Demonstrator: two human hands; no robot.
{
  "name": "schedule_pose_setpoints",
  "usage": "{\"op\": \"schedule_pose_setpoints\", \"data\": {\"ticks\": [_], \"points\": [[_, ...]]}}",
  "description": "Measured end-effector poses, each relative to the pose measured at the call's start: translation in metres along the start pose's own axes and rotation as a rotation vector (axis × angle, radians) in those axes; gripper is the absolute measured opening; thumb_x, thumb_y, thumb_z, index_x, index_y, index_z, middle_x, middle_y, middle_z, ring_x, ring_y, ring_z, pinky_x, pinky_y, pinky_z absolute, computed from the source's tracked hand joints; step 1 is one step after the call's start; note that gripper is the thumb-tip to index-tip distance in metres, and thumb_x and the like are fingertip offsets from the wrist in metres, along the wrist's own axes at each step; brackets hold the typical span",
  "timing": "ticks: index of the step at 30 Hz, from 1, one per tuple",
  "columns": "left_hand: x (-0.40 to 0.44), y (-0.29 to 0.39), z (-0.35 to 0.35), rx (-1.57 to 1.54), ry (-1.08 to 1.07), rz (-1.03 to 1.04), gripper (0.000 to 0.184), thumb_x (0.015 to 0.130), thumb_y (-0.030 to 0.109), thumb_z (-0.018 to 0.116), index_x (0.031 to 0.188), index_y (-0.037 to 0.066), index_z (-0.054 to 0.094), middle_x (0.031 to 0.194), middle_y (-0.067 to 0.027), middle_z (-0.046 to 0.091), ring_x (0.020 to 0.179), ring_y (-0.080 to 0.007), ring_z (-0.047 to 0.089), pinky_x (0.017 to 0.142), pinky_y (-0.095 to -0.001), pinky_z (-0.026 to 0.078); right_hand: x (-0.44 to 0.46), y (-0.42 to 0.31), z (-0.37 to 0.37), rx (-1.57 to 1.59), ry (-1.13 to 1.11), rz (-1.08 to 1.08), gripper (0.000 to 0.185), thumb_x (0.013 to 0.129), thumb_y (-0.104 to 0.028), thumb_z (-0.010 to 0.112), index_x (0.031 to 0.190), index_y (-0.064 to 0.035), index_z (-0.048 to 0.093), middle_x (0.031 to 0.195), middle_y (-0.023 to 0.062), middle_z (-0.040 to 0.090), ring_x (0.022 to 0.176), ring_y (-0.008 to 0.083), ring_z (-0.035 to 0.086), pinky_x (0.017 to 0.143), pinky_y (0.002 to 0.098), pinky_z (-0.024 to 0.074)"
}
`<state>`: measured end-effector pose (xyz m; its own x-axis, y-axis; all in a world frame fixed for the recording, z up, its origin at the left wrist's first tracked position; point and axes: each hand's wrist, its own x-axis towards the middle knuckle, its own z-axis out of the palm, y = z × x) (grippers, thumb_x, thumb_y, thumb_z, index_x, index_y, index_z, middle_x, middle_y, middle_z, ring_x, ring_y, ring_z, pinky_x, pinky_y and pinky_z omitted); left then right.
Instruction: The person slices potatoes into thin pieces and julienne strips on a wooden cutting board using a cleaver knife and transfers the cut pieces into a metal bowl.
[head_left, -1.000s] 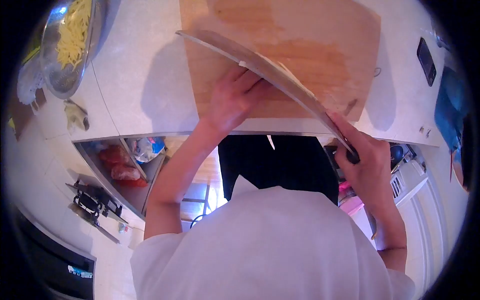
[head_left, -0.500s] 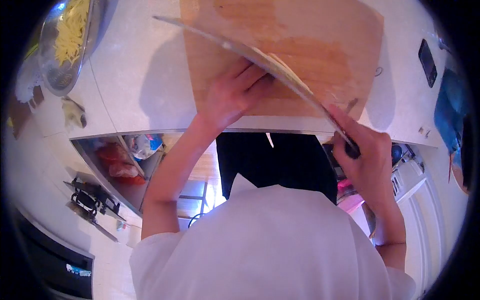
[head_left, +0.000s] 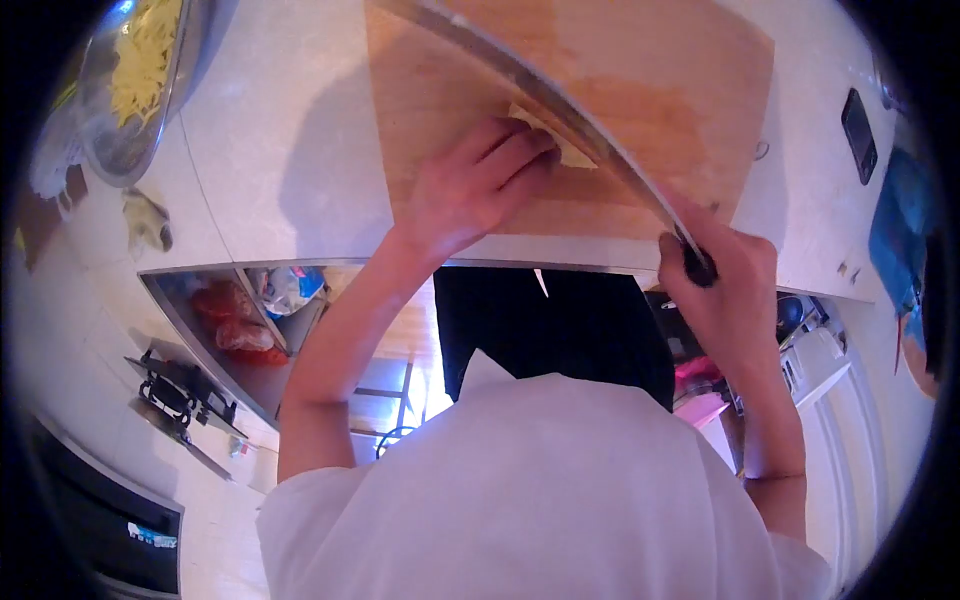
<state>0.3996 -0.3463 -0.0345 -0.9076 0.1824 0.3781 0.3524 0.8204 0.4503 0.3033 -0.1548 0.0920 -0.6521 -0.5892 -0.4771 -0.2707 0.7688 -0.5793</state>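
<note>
My right hand (head_left: 725,285) is wrapped round the dark handle of a large kitchen knife (head_left: 545,92). Its long blade slants up and left across the wooden cutting board (head_left: 660,140), seen nearly edge-on. On the board, my left hand (head_left: 480,180) has its fingers curled and pressed against pale yellow vegetable slices (head_left: 575,153), just left of the blade. The slices are partly covered by the fingers and the knife, so their exact kind is unclear. A metal bowl (head_left: 165,120) at the upper left holds thin pale yellow vegetable shreds (head_left: 145,65).
A dark phone (head_left: 858,135) lies on the white counter (head_left: 270,150) to the right. Blue cloth-like material (head_left: 900,215) is at the far right. Below the counter edge, an open drawer (head_left: 215,335) holds bags. A crumpled pale item (head_left: 147,220) sits near the bowl.
The knife has shifted up, and its tip now reaches the top edge of the view. My right hand has moved slightly up and left. More of the pale slices shows beside my left fingers.
</note>
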Motion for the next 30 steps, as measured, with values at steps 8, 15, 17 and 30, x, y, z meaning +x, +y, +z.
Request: {"op": "schedule_pose_setpoints", "data": {"ticks": [8,15,17,30], "points": [[-0.007,0.0,0.0,0.024,0.023,-0.004,0.023,0.063,0.009,0.064,0.086,0.011,0.065,0.097,-0.0019,0.061,0.089,-0.0199,0.058,0.057,-0.0275,0.053,-0.018,0.004,0.004,0.035,-0.022,0.006,0.05,0.066,0.0,0.062,0.114,-0.014,0.059,0.07,0.0146,0.062,0.06,0.0295,0.061,0.058,0.0352,0.0498],[-0.004,-0.001,0.001,0.006,0.004,0.022,0.02,0.063,0.008,0.064,0.082,0.01,0.064,0.094,-0.0018,0.06,0.085,-0.0199,0.059,0.055,-0.0269,0.053,0.007,0.001,0.022,0.047,0.074,-0.061,0.042,0.072,0.002,0.056,0.112,-0.0109,0.061,0.06,0.0143,0.055,0.048,0.0239,0.053,0.053,0.0286,0.044],[-0.002,-0.002,0.001,0.01,0.007,0.032,0.02,0.062,0.008,0.064,0.082,0.01,0.063,0.094,-0.0016,0.06,0.085,-0.0198,0.059,0.056,-0.0268,0.053,0.006,-0.001,0.014,0.039,0.064,-0.029,0.041,0.073,0.001,0.056,0.112,-0.0111,0.061,0.059,0.0142,0.054,0.047,0.022,0.053,0.053,0.0281,0.0436],[-0.007,0.0,0.0,0.04,0.031,0.008,0.02,0.064,0.009,0.064,0.083,0.012,0.064,0.092,-0.0016,0.06,0.084,-0.019,0.059,0.052,-0.0258,0.051,-0.002,0.003,0.026,-0.002,0.047,-0.069,0.046,0.07,-0.001,0.06,0.114,-0.013,0.059,0.068,0.0144,0.06,0.056,0.0258,0.058,0.057,0.0335,0.0474]]}}
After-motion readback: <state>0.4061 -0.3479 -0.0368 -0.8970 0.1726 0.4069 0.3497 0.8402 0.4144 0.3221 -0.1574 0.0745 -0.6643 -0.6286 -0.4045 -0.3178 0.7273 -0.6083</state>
